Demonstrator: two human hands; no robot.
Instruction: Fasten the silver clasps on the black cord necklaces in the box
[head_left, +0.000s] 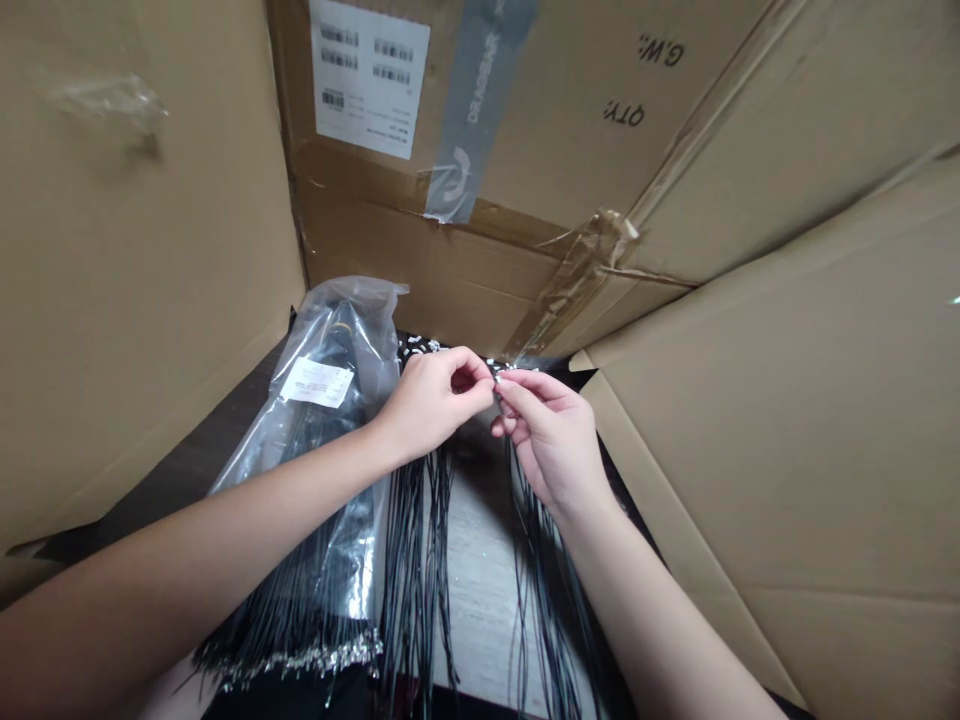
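My left hand and my right hand meet above the middle of the work surface, thumb and forefinger pinched on each. Between their fingertips is something small, mostly covered, with a bit of white showing at the right fingers. Below my left hand hangs a bunch of thin black wires with small white ends behind the hand. A second, looser bunch of black wires lies under my right hand and forearm. White bits show behind that hand too.
A clear plastic bag full of black wires with silvery ends lies to the left, bearing a white label. Cardboard walls stand left, right and behind, where a taped box carries a barcode sheet.
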